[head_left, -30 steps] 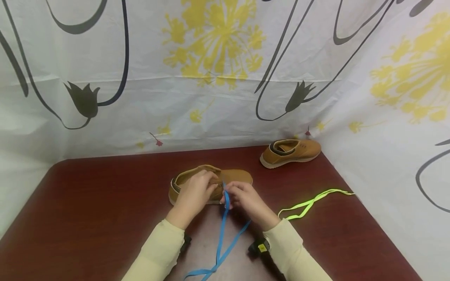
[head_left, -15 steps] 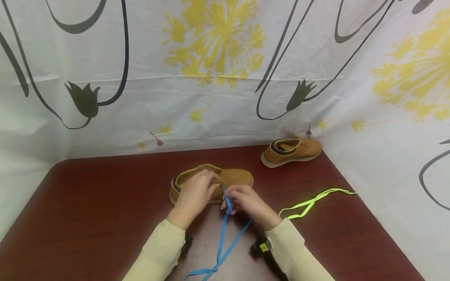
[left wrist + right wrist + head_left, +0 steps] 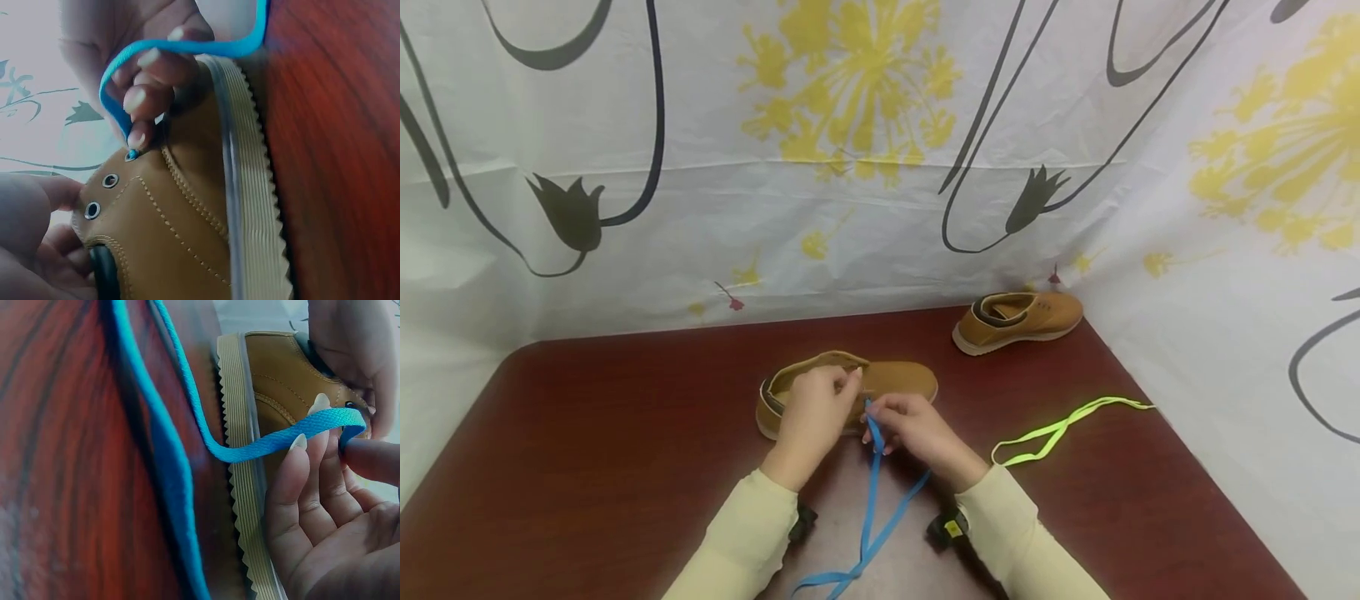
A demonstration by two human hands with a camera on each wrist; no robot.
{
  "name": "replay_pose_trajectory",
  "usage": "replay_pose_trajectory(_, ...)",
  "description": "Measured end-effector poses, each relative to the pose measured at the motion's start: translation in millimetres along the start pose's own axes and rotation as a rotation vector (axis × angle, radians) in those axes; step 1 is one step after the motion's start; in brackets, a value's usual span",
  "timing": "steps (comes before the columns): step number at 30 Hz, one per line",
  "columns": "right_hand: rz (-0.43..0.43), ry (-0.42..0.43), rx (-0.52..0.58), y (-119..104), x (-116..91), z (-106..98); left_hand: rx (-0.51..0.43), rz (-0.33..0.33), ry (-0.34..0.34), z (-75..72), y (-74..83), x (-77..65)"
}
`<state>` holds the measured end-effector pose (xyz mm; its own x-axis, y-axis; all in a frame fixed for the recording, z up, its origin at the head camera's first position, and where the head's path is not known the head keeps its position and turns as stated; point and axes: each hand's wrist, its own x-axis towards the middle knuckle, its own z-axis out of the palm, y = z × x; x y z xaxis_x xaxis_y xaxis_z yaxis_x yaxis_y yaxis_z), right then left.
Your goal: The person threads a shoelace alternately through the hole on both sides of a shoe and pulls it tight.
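Observation:
A tan shoe lies in the middle of the table, toe to the right. My left hand pinches its eyelet flap between thumb and fingers, beside two bare eyelets. At the eyelet farthest along the flap, the tip of a blue shoelace sits in the hole. My right hand pinches the lace close to that eyelet, thumb against fingers. From there the lace loops over the right fingers and trails down toward the table's near side.
A matching tan shoe stands at the back right of the dark red table. To the right lies a yellow-green shoelace. Patterned white cloth hangs behind the table and along its right side.
My right hand has shifted slightly left with the blue lace, closer to the flap. The left thumb and fingers have moved a little on the flap. The head view has shifted slightly.

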<state>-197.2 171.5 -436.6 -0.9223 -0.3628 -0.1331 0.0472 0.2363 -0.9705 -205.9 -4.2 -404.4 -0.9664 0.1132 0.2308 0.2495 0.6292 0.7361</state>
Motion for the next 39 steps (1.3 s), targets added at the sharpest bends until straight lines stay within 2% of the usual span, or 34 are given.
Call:
replay_pose_trajectory(4, -0.011, 0.005, -0.006, 0, 0, 2, -0.061, -0.051, 0.018, -1.8, -2.5, 1.4)
replay_pose_trajectory(8, -0.022, 0.007, -0.014, -1, -1, 3, -0.059, -0.095, -0.035, -6.2, -1.9, 3.4)
replay_pose_trajectory(12, -0.05, 0.005, -0.015, -1, -1, 3, -0.034, -0.108, -0.145, -10.1, 0.5, 5.2)
replay_pose_trajectory(16, -0.072, -0.006, -0.016, 0, -1, 2, 0.005, -0.085, -0.284, -11.8, 1.6, 5.1)
replay_pose_trajectory(18, -0.078, -0.011, -0.024, 0, -1, 2, 0.017, -0.063, -0.319, -11.9, 1.3, 4.9)
replay_pose_trajectory(23, -0.071, -0.006, -0.037, 1, -1, 2, -0.016, -0.043, -0.307, -11.0, 0.0, 5.6)
replay_pose_trajectory(33, -0.072, 0.001, -0.055, -1, -1, 2, -0.081, -0.056, -0.325, -12.1, -1.1, 7.0)
replay_pose_trajectory(39, -0.071, 0.009, -0.073, 1, 0, 1, -0.063, -0.047, -0.272, -9.0, 0.8, 6.0)
